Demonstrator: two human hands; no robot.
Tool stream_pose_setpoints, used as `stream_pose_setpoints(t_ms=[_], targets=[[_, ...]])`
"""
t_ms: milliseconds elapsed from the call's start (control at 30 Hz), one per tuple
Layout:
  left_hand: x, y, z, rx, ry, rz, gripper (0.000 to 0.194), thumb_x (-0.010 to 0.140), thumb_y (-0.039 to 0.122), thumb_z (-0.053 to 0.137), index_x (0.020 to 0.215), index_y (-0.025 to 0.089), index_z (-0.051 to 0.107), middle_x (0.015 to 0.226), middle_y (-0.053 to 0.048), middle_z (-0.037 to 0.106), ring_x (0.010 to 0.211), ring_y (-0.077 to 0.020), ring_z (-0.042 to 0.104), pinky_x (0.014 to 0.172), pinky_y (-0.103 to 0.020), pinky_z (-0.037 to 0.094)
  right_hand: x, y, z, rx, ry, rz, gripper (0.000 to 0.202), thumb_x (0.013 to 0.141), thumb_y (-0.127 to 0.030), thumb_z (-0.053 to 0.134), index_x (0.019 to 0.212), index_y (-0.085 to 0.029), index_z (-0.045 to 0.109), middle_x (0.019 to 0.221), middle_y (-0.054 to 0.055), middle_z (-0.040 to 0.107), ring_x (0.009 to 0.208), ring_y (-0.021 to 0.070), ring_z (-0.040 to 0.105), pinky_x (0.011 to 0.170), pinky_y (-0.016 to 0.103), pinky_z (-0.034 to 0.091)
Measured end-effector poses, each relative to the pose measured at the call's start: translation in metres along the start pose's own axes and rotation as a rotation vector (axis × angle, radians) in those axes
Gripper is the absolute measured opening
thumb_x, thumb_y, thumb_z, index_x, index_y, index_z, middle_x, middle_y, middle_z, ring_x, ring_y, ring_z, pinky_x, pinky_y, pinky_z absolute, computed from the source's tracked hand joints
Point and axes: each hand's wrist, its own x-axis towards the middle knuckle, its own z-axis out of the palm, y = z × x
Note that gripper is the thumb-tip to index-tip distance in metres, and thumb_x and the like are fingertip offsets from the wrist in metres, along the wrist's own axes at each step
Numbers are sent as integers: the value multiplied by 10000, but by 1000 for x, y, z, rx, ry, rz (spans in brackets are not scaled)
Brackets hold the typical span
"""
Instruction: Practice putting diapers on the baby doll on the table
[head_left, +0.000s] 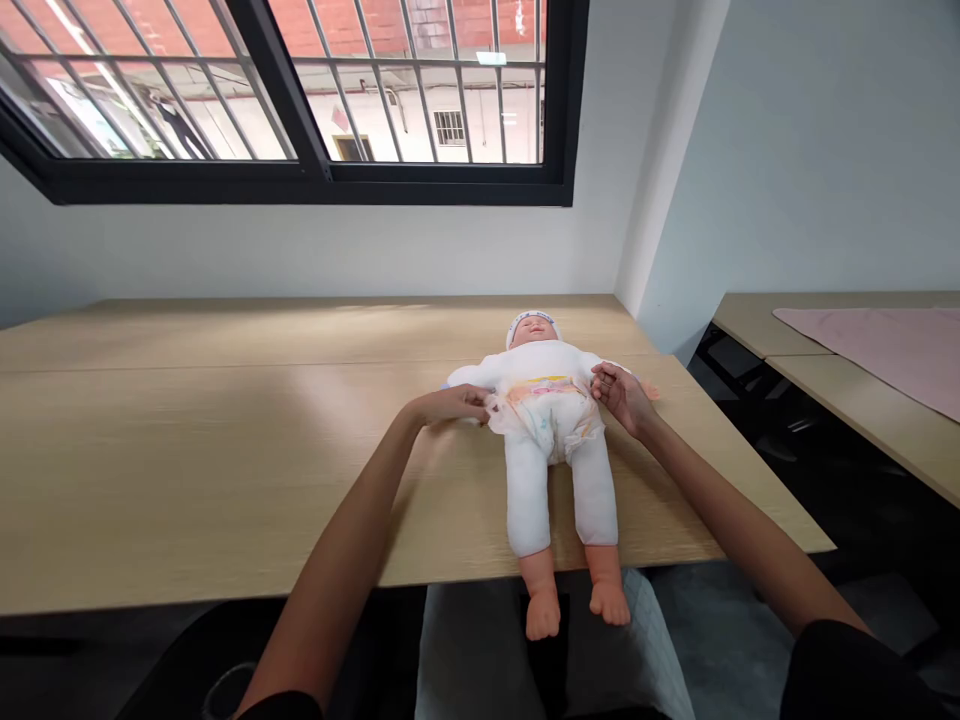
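Observation:
A baby doll (536, 362) with a white cloth body and a white printed cap lies on its back, its feet reaching past the table's near edge. Around its hips is a white diaper (556, 415) with a coloured waistband and ruffled leg edges. My left hand (456, 403) is at the diaper's left side, its fingers closed on the ruffled edge. On the other side, my right hand (621, 396) has curled fingers at the diaper's waist edge, beside the doll's arm. The fingertips of both hands are partly hidden.
The doll lies near the right end of a light wooden table (225, 470). Across a gap on the right stands another table (810, 345) with a pink cloth (892, 350) on it. A barred window (420, 90) is in the wall behind.

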Motion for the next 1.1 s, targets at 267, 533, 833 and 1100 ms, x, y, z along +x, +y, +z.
stream_pose_setpoints(t_ms=[267, 533, 833, 1100], targets=[[-3, -36, -15, -425, -53, 31, 344, 776, 413, 742, 863, 95, 644, 805, -119, 714, 695, -166, 663, 681, -271, 511, 2, 8, 1, 16, -27, 36, 280, 619, -420, 747, 706, -189, 615, 585, -51, 564, 544, 92, 488, 570, 228, 409], [-6, -21, -13, -462, -69, 133, 415, 716, 271, 821, 1015, 113, 581, 876, -69, 705, 767, -159, 671, 690, -260, 516, 7, 20, -3, 27, 15, 88, 276, 622, -411, 750, 688, -179, 616, 594, -43, 572, 539, 88, 495, 552, 219, 405], [-19, -7, -21, -374, -29, 162, 559, 731, 214, 795, 1225, 178, 538, 1050, -66, 649, 692, -90, 594, 593, -193, 461, -4, 16, 0, -314, 116, -347, 215, 718, -412, 722, 683, -225, 622, 698, -18, 596, 689, 147, 525, 718, 283, 440], [-22, -15, -26, -376, -30, 218, 778, 748, 205, 778, 1420, 249, 388, 1139, -94, 635, 693, -85, 606, 605, -187, 458, -43, -1, 78, -1166, -505, -837, 229, 876, -332, 585, 1064, -287, 707, 1202, 47, 685, 1168, 261, 587, 1167, 512, 193]])
